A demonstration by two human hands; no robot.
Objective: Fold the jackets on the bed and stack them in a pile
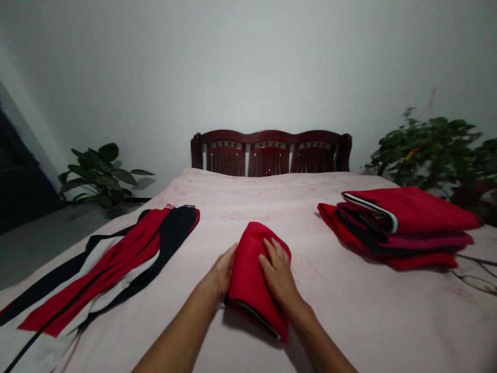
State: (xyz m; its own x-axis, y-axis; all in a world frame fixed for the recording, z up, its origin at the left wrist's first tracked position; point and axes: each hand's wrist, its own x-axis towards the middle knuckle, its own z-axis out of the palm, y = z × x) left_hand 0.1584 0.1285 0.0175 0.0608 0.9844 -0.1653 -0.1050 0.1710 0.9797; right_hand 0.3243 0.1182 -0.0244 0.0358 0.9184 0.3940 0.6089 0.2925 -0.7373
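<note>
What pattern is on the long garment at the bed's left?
Lengthwise red, black and white bands on the long striped fabric garment, clearest in the head view.

1 head-worn view, forward and down

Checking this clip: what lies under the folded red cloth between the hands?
Pink bedsheet shows around the red cloth; the patch beneath it is covered and cannot be seen.

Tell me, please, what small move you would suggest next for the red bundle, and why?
Probably lift the folded red garment onto the folded red stack on the right: it already looks compact, with the left hand at its side and the right hand on top.
</note>
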